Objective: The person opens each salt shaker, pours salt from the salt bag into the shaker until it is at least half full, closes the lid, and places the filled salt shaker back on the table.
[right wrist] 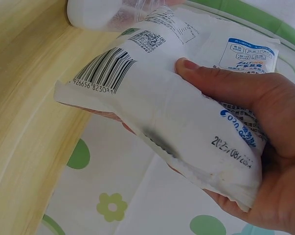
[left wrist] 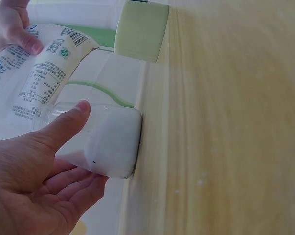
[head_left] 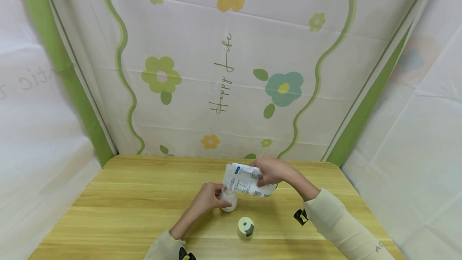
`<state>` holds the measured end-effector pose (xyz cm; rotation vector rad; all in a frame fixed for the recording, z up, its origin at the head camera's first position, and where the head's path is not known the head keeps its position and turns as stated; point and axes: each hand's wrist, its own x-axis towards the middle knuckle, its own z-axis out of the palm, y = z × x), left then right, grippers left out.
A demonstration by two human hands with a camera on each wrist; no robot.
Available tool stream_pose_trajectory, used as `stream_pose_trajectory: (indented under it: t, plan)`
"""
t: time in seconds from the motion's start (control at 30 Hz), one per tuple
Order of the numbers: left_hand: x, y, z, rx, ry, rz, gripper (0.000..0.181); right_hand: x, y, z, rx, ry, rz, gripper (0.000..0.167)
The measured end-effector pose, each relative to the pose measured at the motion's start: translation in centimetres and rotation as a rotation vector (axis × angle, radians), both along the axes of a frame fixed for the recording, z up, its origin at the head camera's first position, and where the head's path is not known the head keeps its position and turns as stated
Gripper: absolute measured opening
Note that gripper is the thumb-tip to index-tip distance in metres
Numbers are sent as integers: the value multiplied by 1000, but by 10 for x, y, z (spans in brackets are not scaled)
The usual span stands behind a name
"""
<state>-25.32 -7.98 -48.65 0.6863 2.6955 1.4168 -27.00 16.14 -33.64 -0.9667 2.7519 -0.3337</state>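
My left hand holds a clear jar upright on the table, thumb on one side and fingers on the other. White grains fill its lower part in the left wrist view, where the jar lies sideways in the picture. Above it, my right hand grips a white printed salt bag, tilted with its end at the jar's mouth. Barcode and date print show on the bag in the right wrist view. Whether salt is flowing cannot be made out.
A pale green lid with a dark grey part stands on the wooden table, just nearer to me than the jar. White cloth with printed flowers hangs behind the table, and more cloth hangs at both sides.
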Motion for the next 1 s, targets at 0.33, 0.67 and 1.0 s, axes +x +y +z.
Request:
stream_pose_trajectory:
  t: [0.33,0.67,1.0]
  plan:
    - [0,0,0,5,6,-4,43,0,-1,-1,0,1,2,34]
    - [0,-1,1,-6,-10,-5,40,-1,-1,-2,-4,-13,5,34]
    - [-1,0,1,0,-20,-10,40,-2,-1,-2,12,-2,8,36]
